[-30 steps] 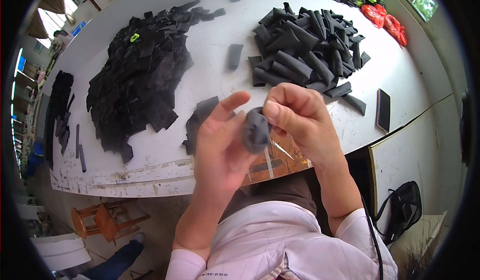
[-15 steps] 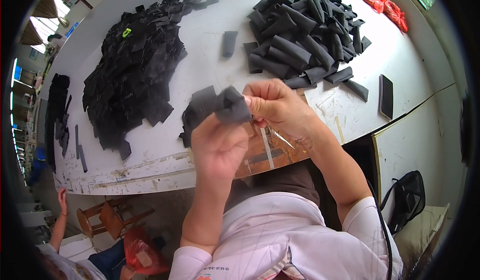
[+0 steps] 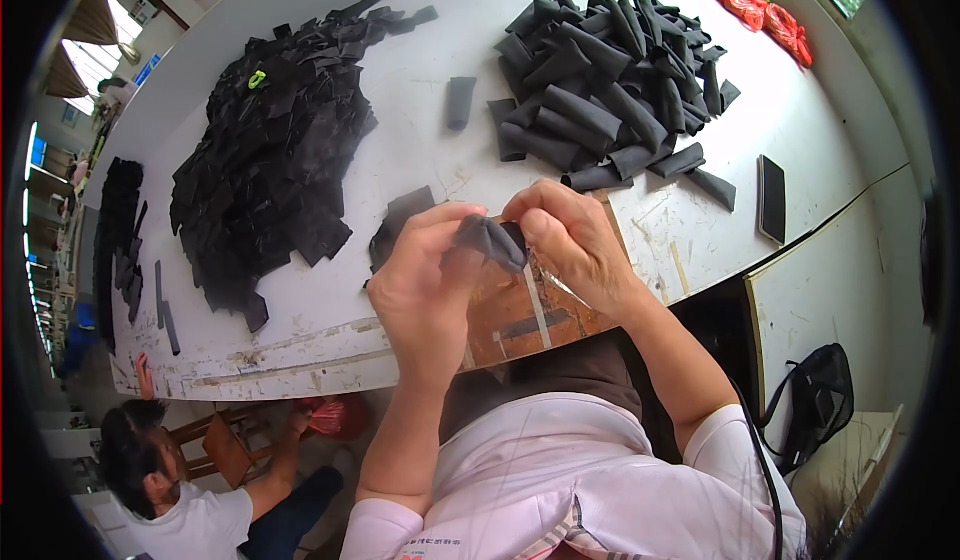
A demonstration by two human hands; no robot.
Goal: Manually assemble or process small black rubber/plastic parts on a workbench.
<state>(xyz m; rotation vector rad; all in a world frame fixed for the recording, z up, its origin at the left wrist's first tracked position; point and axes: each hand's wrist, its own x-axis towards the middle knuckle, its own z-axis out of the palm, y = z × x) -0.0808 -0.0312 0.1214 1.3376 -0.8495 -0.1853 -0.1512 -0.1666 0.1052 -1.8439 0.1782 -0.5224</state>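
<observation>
Between my two hands is a small folded black fabric piece (image 3: pixel 493 243), bent into a loop or tube. My left hand (image 3: pixel 425 285) pinches it from the left side. My right hand (image 3: pixel 575 245) has its thumb and fingers closed on the right end; the fingertips are partly hidden. Just behind my left hand lie several flat black fabric pieces (image 3: pixel 402 212). Under my hands is a worn brown wooden board (image 3: pixel 515 325) with a pale strip across it. A thin shiny object by my right hand is too covered to name.
A wide heap of flat black fabric pieces (image 3: pixel 270 160) spreads on the white table (image 3: pixel 410 70) at left. Rolled black fabric tubes (image 3: pixel 600 80) are piled at right, one tube (image 3: pixel 460 103) apart. A phone (image 3: pixel 771 198) lies near the right edge. Another person (image 3: pixel 190 490) sits lower left.
The fabric piece has come down and to the right, turned in my fingers. My left hand has risen slightly. The person at lower left has leaned further into view, with the red bag shifted right.
</observation>
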